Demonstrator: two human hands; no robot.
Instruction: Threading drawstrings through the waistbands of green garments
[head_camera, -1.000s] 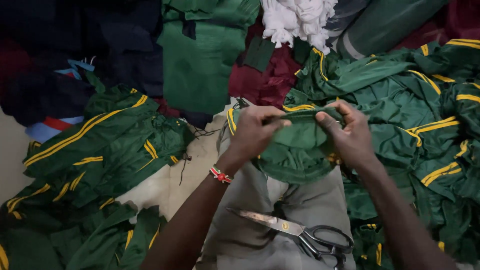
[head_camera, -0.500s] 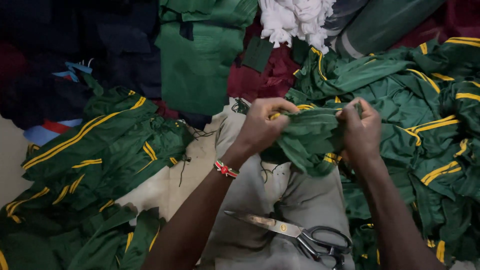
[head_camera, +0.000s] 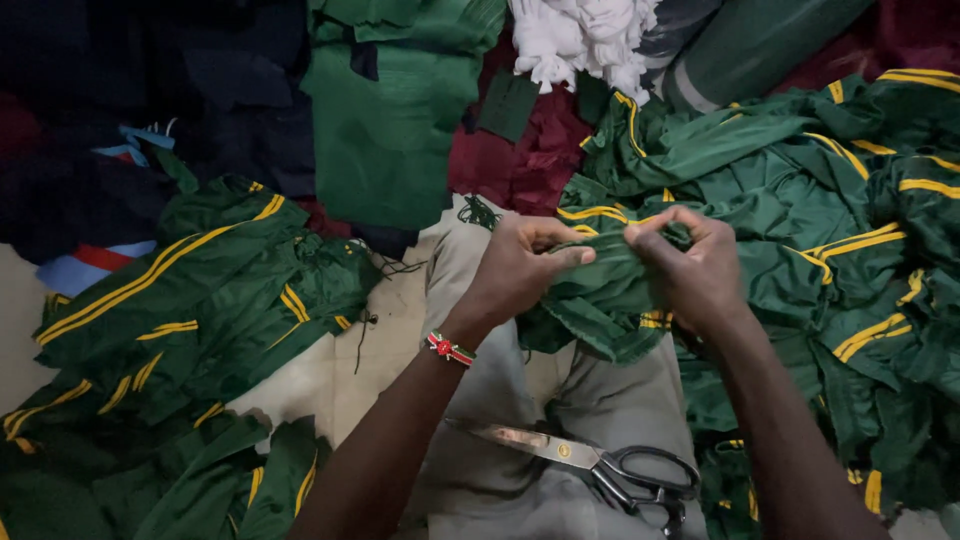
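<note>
- Heap of green garments with yellow stripes: spread across the right side, reaching up to the bunched piece held in the hands.
- Second heap of green striped garments: laid at the left on the pale floor, well apart from the hands.
- Plain green cloth, dark red cloth and white bundle: piled along the top.
- Grey trousers: seen on the lap beneath the work.
- Green fabric piece: held above the lap, between both hands, bunched and hanging down a little.
- Left hand: closed on the fabric piece's left edge, thumb pressed over it; a beaded red bracelet is worn at the wrist.
- Right hand: fingers pinched together on the same piece, just beside the left hand.
- Scissors: laid on the lap, blades together, black handles to the right, untouched.
</note>
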